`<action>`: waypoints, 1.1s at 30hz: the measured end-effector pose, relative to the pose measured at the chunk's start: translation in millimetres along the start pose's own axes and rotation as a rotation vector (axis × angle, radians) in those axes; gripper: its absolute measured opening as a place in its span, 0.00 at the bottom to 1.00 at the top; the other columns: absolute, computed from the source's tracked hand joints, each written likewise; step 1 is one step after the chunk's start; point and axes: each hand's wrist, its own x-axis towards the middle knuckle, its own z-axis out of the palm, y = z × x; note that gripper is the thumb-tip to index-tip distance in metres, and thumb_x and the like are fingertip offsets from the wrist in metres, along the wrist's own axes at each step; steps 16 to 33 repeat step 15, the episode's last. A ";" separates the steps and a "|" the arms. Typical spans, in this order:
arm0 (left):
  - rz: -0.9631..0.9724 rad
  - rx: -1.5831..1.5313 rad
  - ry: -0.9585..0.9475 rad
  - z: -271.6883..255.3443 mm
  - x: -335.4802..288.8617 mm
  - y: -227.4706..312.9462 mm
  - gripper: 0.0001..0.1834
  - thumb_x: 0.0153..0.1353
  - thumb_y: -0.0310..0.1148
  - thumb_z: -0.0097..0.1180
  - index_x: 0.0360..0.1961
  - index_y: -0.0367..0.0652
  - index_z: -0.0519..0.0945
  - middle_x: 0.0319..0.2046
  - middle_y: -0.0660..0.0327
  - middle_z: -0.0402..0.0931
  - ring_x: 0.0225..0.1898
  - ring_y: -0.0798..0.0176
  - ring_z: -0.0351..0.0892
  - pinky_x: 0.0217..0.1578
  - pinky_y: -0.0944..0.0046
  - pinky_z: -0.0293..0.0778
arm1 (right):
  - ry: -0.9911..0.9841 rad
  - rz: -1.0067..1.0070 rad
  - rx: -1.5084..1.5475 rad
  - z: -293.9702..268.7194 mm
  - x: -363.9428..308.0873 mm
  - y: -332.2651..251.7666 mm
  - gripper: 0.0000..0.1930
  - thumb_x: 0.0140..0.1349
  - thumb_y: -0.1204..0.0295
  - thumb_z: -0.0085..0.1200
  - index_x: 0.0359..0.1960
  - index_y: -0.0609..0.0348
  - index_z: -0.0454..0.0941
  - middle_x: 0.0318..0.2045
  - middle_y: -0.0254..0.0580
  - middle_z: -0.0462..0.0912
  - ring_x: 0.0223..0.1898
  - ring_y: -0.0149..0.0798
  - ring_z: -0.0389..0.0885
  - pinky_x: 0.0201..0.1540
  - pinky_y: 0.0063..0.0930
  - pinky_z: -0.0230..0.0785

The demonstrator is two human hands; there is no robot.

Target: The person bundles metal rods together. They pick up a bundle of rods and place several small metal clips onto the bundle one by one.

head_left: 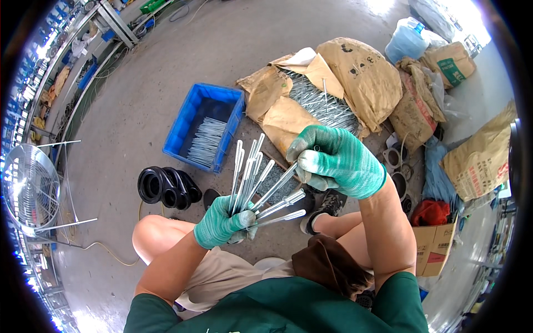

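My left hand [222, 225], in a green glove with pale fingertips, is closed round a fanned bundle of thin shiny metal rods [257, 175]. The rods point up and outward from the fist at different angles. Close by on the right, my right hand [344, 161] wears the same kind of glove and pinches the upper end of one rod, whose lower end reaches the left fist. Beyond my hands, a blue plastic crate [214, 95] holds a pile of similar rods [208, 140] lying side by side. A torn brown paper sack [358, 72] lies open, full of jumbled rods [322, 102].
Black ring-shaped parts [161, 186] lie left of my feet. A metal fan [30, 186] stands at the far left. On the right are more paper sacks [480, 155], a cardboard box [432, 250] and a large blue water bottle [408, 39].
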 end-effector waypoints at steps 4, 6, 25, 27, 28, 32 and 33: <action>0.005 -0.032 -0.020 1.9 1.0 0.9 0.17 0.63 0.45 0.64 0.38 0.41 0.80 0.22 0.61 0.82 0.15 0.75 0.73 0.16 0.75 0.65 | 0.065 -0.054 0.010 4.3 0.3 3.6 0.14 0.66 0.66 0.59 0.44 0.65 0.78 0.24 0.36 0.78 0.17 0.23 0.68 0.18 0.17 0.57; 0.015 -0.036 -0.032 1.4 1.6 0.9 0.17 0.63 0.45 0.64 0.39 0.40 0.80 0.22 0.61 0.82 0.16 0.75 0.73 0.16 0.75 0.65 | 0.010 0.082 0.121 1.8 -1.4 -0.4 0.15 0.65 0.67 0.60 0.48 0.64 0.78 0.31 0.33 0.79 0.25 0.22 0.72 0.24 0.15 0.63; -0.004 -0.003 -0.049 -4.4 -1.0 -1.6 0.22 0.60 0.51 0.65 0.38 0.40 0.81 0.21 0.61 0.82 0.15 0.75 0.72 0.16 0.74 0.65 | 0.242 0.096 -0.053 3.8 5.7 -5.5 0.17 0.65 0.63 0.60 0.48 0.63 0.79 0.27 0.33 0.81 0.22 0.22 0.73 0.22 0.13 0.64; -0.004 -0.003 -0.049 -4.4 -1.0 -1.6 0.22 0.60 0.51 0.65 0.38 0.40 0.81 0.21 0.61 0.82 0.15 0.75 0.72 0.16 0.74 0.65 | 0.242 0.096 -0.053 3.8 5.7 -5.5 0.17 0.65 0.63 0.60 0.48 0.63 0.79 0.27 0.33 0.81 0.22 0.22 0.73 0.22 0.13 0.64; -0.004 -0.003 -0.049 -4.4 -1.0 -1.6 0.22 0.60 0.51 0.65 0.38 0.40 0.81 0.21 0.61 0.82 0.15 0.75 0.72 0.16 0.74 0.65 | 0.242 0.096 -0.053 3.8 5.7 -5.5 0.17 0.65 0.63 0.60 0.48 0.63 0.79 0.27 0.33 0.81 0.22 0.22 0.73 0.22 0.13 0.64; -0.004 -0.003 -0.049 -4.4 -1.0 -1.6 0.22 0.60 0.51 0.65 0.38 0.40 0.81 0.21 0.61 0.82 0.15 0.75 0.72 0.16 0.74 0.65 | 0.242 0.096 -0.053 3.8 5.7 -5.5 0.17 0.65 0.63 0.60 0.48 0.63 0.79 0.27 0.33 0.81 0.22 0.22 0.73 0.22 0.13 0.64; -0.004 -0.003 -0.049 -4.4 -1.0 -1.6 0.22 0.60 0.51 0.65 0.38 0.40 0.81 0.21 0.61 0.82 0.15 0.75 0.72 0.16 0.74 0.65 | 0.242 0.096 -0.053 3.8 5.7 -5.5 0.17 0.65 0.63 0.60 0.48 0.63 0.79 0.27 0.33 0.81 0.22 0.22 0.73 0.22 0.13 0.64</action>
